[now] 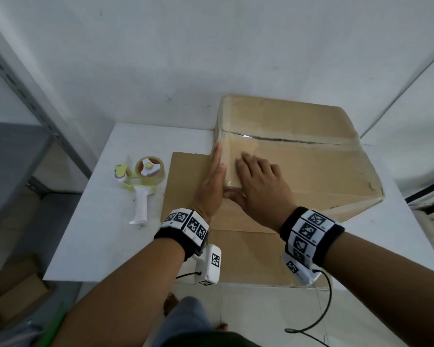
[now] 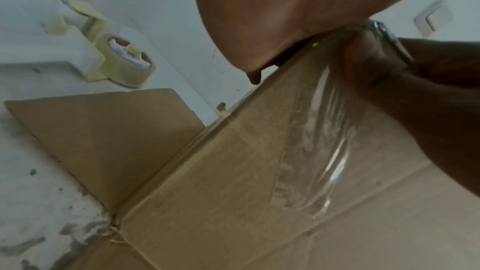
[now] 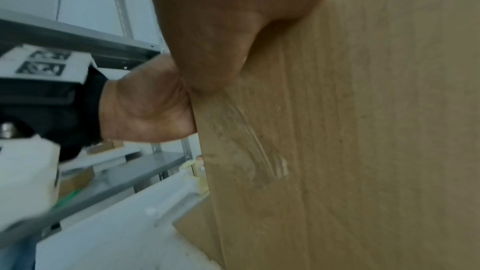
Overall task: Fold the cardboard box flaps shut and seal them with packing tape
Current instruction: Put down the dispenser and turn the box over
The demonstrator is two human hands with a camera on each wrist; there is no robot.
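A big brown cardboard box [image 1: 298, 156] stands on the white table [image 1: 98, 234], its top flaps folded down and meeting at a dark seam. A strip of clear tape [image 1: 238, 149] shines over the box's left end, wrinkled in the left wrist view [image 2: 319, 151] and the right wrist view [image 3: 249, 130]. My left hand [image 1: 212, 176] lies flat, fingers straight, against the box's left side. My right hand [image 1: 258, 181] presses flat on the top flap over the tape, thumb down the near side. A yellow and white tape dispenser [image 1: 142, 181] lies on the table left of the box, untouched.
A flat cardboard sheet [image 1: 186, 176] lies under the box and reaches the table's near edge. A grey metal shelf [image 1: 23, 78] stands at the left, with small cardboard boxes [image 1: 15, 294] on the floor below. A white wall is close behind.
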